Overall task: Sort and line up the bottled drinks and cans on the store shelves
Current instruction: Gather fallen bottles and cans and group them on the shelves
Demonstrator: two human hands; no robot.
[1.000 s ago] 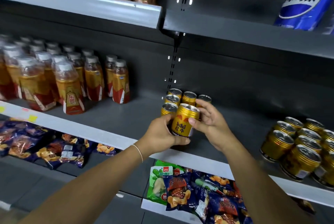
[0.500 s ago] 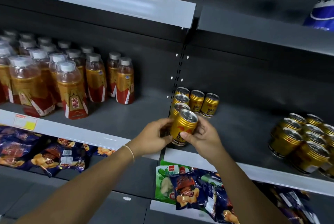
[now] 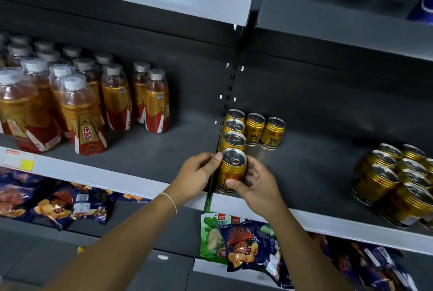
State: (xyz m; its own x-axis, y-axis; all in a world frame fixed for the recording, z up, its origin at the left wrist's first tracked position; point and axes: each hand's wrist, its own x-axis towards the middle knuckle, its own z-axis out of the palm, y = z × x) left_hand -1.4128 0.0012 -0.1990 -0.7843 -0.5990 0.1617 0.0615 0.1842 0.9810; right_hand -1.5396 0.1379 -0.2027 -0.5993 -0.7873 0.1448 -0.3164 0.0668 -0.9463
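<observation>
In the middle of the frame, the left hand [image 3: 196,173] and the right hand [image 3: 255,182] both hold one gold can [image 3: 232,168], fingers curled around its sides, at the front of the gray shelf [image 3: 304,173]. Just behind it, three more cans [image 3: 233,141] stand in a line. Orange drink bottles [image 3: 82,112] stand at the left.

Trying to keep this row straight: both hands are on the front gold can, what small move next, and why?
Probably let go: the gold can stands upright, in line ahead of three cans, while left hand and right hand grip its sides.
</observation>
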